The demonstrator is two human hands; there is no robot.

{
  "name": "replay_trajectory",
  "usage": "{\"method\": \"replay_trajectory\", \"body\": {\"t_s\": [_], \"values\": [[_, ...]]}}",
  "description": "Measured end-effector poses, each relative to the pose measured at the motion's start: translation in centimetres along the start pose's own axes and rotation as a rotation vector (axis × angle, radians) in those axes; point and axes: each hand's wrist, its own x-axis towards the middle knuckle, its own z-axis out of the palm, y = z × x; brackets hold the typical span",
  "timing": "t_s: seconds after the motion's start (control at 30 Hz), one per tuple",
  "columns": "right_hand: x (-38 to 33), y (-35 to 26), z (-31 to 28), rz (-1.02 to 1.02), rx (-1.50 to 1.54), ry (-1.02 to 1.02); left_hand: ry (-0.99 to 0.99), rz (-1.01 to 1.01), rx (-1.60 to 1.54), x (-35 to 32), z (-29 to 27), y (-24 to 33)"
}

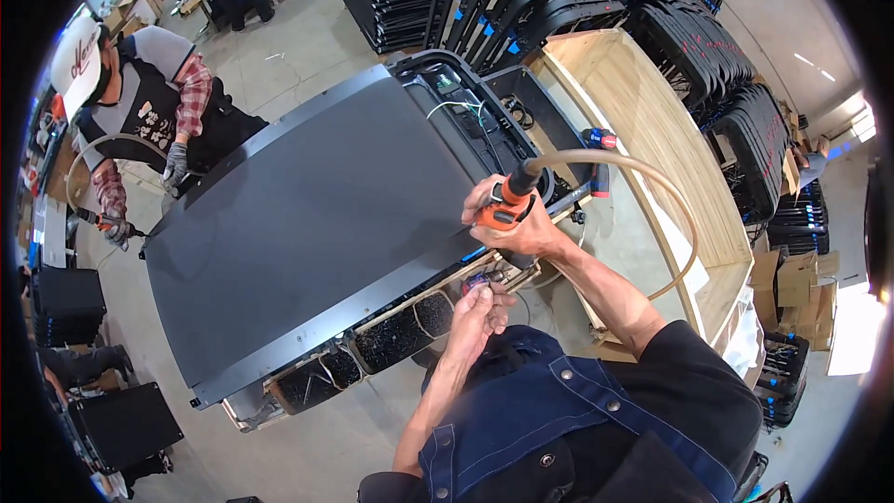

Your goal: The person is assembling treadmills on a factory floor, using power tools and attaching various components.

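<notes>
My navy apron point(540, 414) lies closest, with my arms reaching past it. My right hand point(533, 228) is wrapped around an orange-and-black power tool point(504, 215), a beige hose point(605, 157) looping from its upper end. My left hand point(482, 307) is curled, thumb and fingertips drawn together beside a small reddish-purple object; whether I'm pinching that or something tinier, I can't tell. Just below the panel's edge sit dark bins point(389, 335) of small loose pieces, probably fasteners.

The broad dark panel point(317, 205) stretches away to my left, my tool over its right end. I judge this to be a fastening step, between one screw and another; the next move calls for a fastener in my left fingers and the tool held square over its hole. I can't see the tip meeting anything.

Across the panel, a co-worker point(140, 98) leans at the far edge; beyond stand stacked black frames point(531, 9).
</notes>
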Motion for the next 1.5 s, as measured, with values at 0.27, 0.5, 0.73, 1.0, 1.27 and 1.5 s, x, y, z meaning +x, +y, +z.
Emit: {"method": "replay_trajectory", "body": {"t_s": [0.27, 0.5, 0.73, 1.0, 1.27, 1.5], "values": [[-0.7, -1.1, 1.1, 0.05, 0.112, 0.037, 0.17, 0.192, 0.178, -2.3, -0.7, 0.8], [-2.1, -2.7, 1.0, -0.036, 0.28, 0.111, 0.299, 0.323, -0.141, -3.4, -2.2, 1.2], [-4.1, -2.9, 2.5, -0.086, 0.759, 0.235, 0.333, 0.318, -0.489, -3.4, -1.2, 0.6], [-4.9, -1.1, 4.9, -0.03, 0.769, 0.344, 0.304, 0.343, -0.653, -4.8, -1.8, 0.7], [-5.2, -1.0, 12.3, -0.06, 0.56, 0.468, 0.419, 0.338, -0.349, -7.7, -5.7, 3.9], [-2.5, -1.1, 20.4, -0.178, 0.29, 0.245, 0.191, 0.075, -0.689, -8.6, -12.2, 7.4]]}}
